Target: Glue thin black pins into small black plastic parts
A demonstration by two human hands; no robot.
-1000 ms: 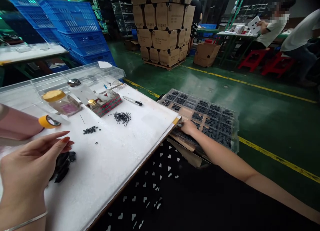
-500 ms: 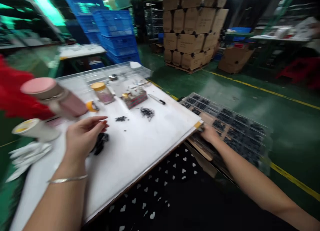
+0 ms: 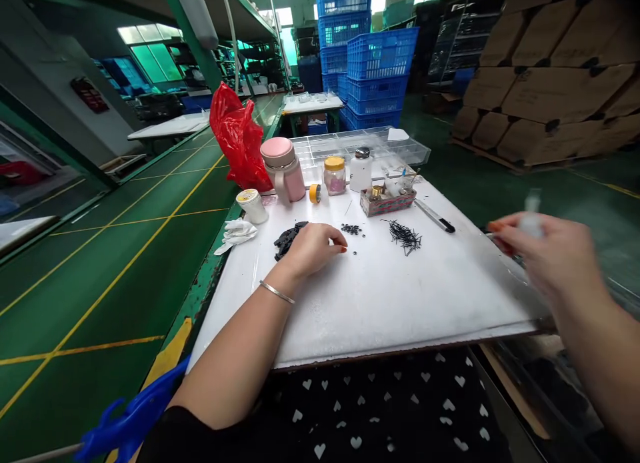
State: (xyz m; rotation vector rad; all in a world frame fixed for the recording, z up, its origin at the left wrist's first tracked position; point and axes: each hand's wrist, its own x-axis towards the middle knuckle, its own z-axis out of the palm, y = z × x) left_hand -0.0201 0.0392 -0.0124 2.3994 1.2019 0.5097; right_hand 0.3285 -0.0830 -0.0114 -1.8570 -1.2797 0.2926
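My left hand (image 3: 317,246) rests on the white tabletop (image 3: 400,303), its thumb and fingers brought together; whatever is between the tips cannot be made out. Partly behind it lies a pile of black parts (image 3: 287,241). Just beyond its fingertips are small black rings (image 3: 351,229), and farther right a heap of thin black pins (image 3: 405,236). Over the table's right edge, my right hand (image 3: 560,256) is closed around a small translucent bottle (image 3: 532,219), blurred by motion. A utility knife (image 3: 435,216) lies between that hand and the pins.
At the back stand a pink mug (image 3: 287,173), a yellow-lidded jar (image 3: 335,176), a white bottle (image 3: 361,169) and a small box (image 3: 387,199). A red bag (image 3: 240,139), a white tub (image 3: 253,206) and white gloves (image 3: 237,235) line the left side. Behind is a clear divided tray (image 3: 415,149).
The view has swung left. My right hand has come up from beside the table's corner and now holds the translucent bottle. My left hand has moved lower, near the black rings.
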